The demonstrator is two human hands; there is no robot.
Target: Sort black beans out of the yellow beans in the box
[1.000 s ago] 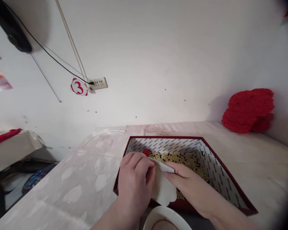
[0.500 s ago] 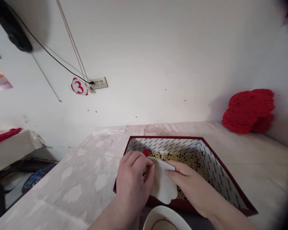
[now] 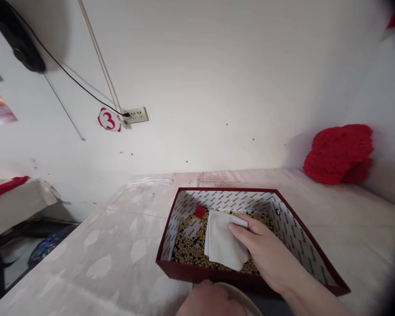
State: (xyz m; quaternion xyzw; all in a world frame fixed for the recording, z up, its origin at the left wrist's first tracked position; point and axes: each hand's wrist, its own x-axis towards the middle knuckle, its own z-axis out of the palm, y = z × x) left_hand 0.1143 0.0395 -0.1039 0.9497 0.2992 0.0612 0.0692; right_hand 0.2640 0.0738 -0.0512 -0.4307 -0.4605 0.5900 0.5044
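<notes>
White folded sheet [image 3: 225,239] pinched firmly in the right hand [image 3: 260,239]; hangs over gold-and-black beads [image 3: 187,254] inside the dark-red box [image 3: 187,271], near a small red ball [image 3: 200,212]. With the left hand [image 3: 213,303], covers part of a pale bowl [image 3: 240,293] below the box; cannot tell, through blur, whether closed on anything

Passable along left edge of table [image 3: 115,259], and down into box [image 3: 182,272] at its near left corner. Hindered near box's far left corner by red ball [image 3: 200,212]. Blocked mid-box by folded white sheet [image 3: 224,241] and right hand [image 3: 255,237], at near edge by left hand [image 3: 210,300] and bowl [image 3: 244,299]. Closed off at table's far edge by wall [image 3: 210,87].
</notes>
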